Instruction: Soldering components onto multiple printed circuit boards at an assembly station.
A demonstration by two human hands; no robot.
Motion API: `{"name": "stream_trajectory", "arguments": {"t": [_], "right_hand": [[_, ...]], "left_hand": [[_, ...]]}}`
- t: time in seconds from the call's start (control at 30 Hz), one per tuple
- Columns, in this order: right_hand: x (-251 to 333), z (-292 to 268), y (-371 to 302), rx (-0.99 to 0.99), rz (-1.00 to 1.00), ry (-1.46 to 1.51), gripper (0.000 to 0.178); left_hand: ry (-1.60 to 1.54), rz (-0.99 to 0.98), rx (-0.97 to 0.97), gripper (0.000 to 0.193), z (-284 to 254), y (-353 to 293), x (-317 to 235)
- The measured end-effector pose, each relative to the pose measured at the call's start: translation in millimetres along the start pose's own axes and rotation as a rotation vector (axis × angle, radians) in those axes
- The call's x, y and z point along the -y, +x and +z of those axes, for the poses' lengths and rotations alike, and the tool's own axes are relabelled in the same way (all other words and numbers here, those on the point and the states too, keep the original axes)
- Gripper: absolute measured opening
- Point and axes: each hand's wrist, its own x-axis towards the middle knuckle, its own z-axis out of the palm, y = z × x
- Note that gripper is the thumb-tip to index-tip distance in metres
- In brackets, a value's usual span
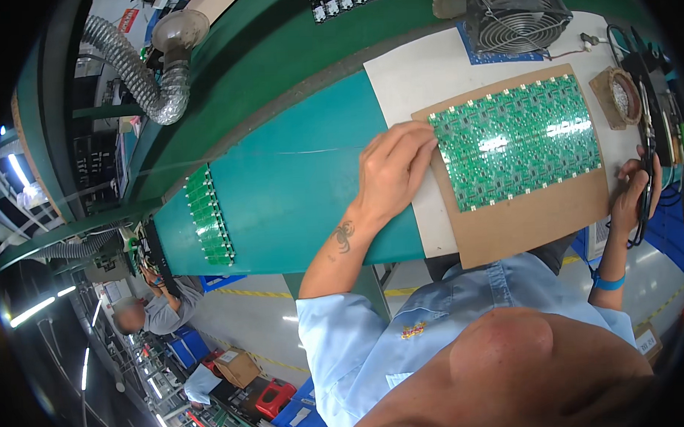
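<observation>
A green circuit board panel (516, 140), made of several joined boards, lies on a sheet of brown cardboard (538, 225). My left hand (392, 170) is at the panel's left edge, thumb and fingers pinched together at its upper left corner. What they pinch is hidden; a thin pale strand runs from the left toward this hand. On the far right, my right hand (637, 196) closes round a dark, slender soldering iron (648, 169), with a black cord looping below. The rim of the view blurs its tip. My right wrist wears a blue band (608, 283).
Behind the panel stands a black fan (518, 23). A round holder of pale granules or wool (623, 98) is beside the panel. Another green board strip (209, 216) lies on the teal mat (304, 207). A silver duct (164, 92) hangs upper left; a co-worker (161, 310) sits farther left.
</observation>
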Motion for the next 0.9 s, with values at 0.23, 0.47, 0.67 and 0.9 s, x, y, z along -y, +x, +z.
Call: {"name": "stream_trajectory", "arguments": {"t": [0.23,0.47,0.67,0.9], "right_hand": [[-5.8,-4.6,-6.1,-0.005,-0.014,-0.027,0.041],[-9.8,-6.8,-7.3,-0.02,-0.022,-0.029,0.043],[-7.1,-5.7,-7.9,-0.021,-0.026,-0.061,0.043],[-10.1,-7.2,-8.5,-0.011,-0.026,-0.057,0.043]], "left_hand": [[0.01,0.095,0.05,0.019,-1.8,0.5,2.8],[0.009,0.102,0.06,0.017,-4.2,3.2,0.1],[-0.051,0.087,0.074,0.017,-0.3,-2.1,2.9],[-0.116,0.104,0.082,0.022,-0.4,-5.2,8.4]]}}
